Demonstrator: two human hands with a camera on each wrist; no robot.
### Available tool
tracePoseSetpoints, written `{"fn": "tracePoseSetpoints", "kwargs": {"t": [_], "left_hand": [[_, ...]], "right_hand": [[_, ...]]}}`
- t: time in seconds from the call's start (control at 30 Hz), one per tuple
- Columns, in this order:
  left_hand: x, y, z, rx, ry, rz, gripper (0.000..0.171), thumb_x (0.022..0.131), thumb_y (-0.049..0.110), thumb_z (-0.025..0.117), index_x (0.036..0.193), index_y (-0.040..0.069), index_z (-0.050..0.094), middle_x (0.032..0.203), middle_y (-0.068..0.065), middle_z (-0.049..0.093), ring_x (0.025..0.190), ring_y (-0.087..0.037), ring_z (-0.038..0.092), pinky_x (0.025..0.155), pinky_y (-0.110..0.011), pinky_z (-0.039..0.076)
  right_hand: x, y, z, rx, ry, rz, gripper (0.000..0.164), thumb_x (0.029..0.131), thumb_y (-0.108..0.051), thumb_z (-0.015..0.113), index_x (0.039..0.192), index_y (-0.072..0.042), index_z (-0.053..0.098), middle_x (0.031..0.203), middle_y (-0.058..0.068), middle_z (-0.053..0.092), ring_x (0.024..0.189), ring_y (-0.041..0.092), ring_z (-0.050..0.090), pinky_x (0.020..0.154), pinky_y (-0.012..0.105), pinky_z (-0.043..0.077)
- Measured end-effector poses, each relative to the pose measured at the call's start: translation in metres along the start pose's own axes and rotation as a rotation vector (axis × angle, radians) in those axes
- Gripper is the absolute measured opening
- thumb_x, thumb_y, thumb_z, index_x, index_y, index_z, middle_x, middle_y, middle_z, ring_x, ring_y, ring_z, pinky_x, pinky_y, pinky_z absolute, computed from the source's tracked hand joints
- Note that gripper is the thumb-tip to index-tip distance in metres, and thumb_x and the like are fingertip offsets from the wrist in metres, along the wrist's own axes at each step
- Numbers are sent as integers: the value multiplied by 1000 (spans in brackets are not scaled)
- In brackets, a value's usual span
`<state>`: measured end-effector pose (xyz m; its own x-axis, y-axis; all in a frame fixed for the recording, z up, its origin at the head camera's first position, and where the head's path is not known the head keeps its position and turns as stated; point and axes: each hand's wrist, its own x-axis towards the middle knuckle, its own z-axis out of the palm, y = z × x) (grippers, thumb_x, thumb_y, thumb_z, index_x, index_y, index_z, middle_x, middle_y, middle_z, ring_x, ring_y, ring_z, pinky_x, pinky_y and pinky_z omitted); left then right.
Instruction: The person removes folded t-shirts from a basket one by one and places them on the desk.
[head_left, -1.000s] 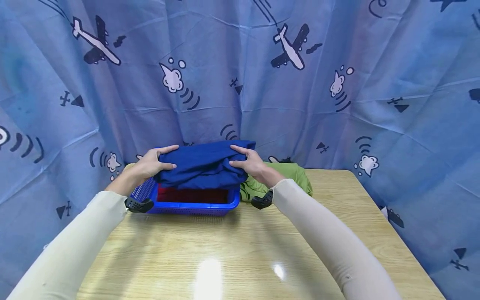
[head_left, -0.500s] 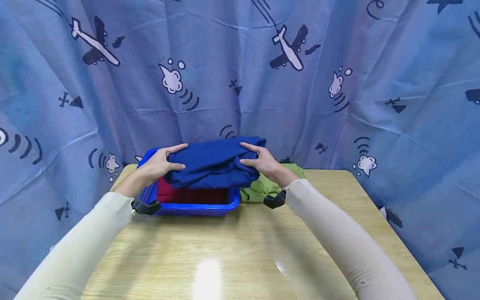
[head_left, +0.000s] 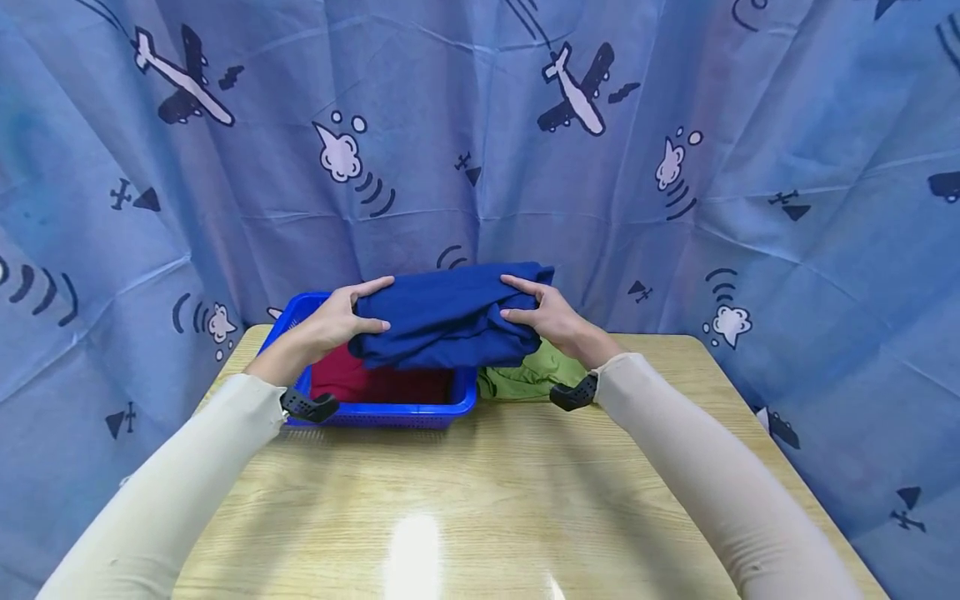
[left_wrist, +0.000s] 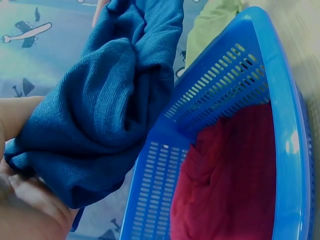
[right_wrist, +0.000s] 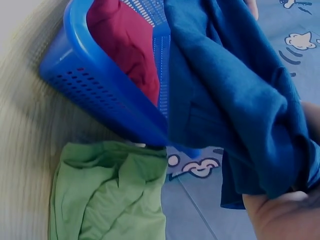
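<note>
A folded dark blue cloth, likely a garment, hangs in the air between both hands. My left hand grips its left end, thumb in front and fingers over the top. At the other end my right hand pinches it the same way. Below and behind the cloth stands a blue plastic basket with slotted walls. Inside the basket lies a red cloth, partly hidden in the head view. A folded green cloth lies on the table just right of the basket, apart from the hands.
The wooden table carries the basket near its back left corner. A blue curtain with airplane prints hangs right behind the table and along both sides.
Both hands have carried the blue cloth to the right and slightly up, from over the basket to partly in front of the green cloth. More of the red cloth shows.
</note>
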<state>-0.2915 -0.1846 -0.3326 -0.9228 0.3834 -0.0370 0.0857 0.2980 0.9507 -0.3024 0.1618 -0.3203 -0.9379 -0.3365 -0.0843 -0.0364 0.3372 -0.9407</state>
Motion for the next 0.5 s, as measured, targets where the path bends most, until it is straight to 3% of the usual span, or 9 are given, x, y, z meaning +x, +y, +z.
{"fn": "tracePoseSetpoints", "kwargs": {"t": [0.27, 0.5], "left_hand": [[7, 7, 13, -3, -8, 18, 79, 94, -1, 66, 161, 22, 30, 162, -19, 35, 148, -34, 38, 121, -52, 33], [16, 16, 26, 7, -11, 26, 79, 93, 1, 68, 160, 24, 32, 164, -16, 33, 149, -33, 37, 121, -51, 34]], "right_hand": [[-4, 2, -18, 2, -15, 19, 66, 101, -11, 61, 159, -27, 34, 172, 7, 12, 157, 28, 21, 123, 48, 32], [-9, 5, -35, -15, -9, 30, 65, 103, -13, 59, 160, -27, 32, 172, 7, 6, 158, 28, 16, 124, 48, 29]]}}
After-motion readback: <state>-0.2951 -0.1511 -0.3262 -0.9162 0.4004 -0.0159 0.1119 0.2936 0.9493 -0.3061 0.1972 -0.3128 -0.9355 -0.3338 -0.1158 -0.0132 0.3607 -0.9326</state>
